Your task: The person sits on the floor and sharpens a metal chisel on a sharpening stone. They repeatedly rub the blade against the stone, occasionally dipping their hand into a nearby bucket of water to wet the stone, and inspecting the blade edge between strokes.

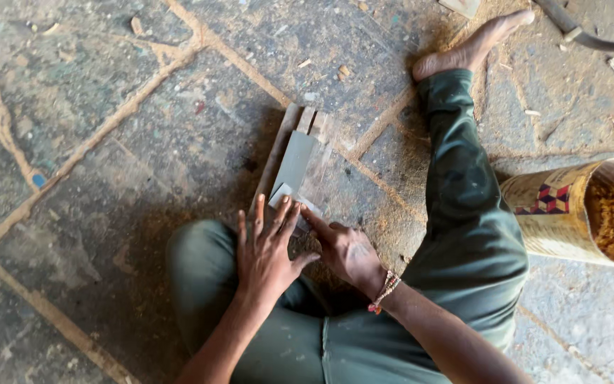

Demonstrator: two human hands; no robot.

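Down on the stone floor [108,107] between your legs, you've got a flat grey strip [294,162] laid along a narrow wooden board [278,146], with a couple of small wood slats [313,122] poking out at the far end. Your left hand [268,249] is pressed flat on the near end of the strip, fingers spread apart and straight, not wrapped around anything. Your right hand [346,249] comes in from the side with its fingers [319,220] drawn together, tips touching the strip's near right edge (can't tell if it's pinching something small there, your hands cover that bit).

As for progress, I'd guess you're somewhere in the middle of lining up or pressing down that strip: it's already lying in place along the board, but both hands are bearing on it, so it doesn't look settled or finished. The far half of the strip looks bare and untouched, and there's sawdust scattered all around, so some cutting or sanding looks to have gone on here.

Off to your right, lying on its side and well apart from the work, is a round container [584,210] with a patterned geometric band. Your right leg is stretched out with the bare foot [474,46] up near a dark hose [591,35]
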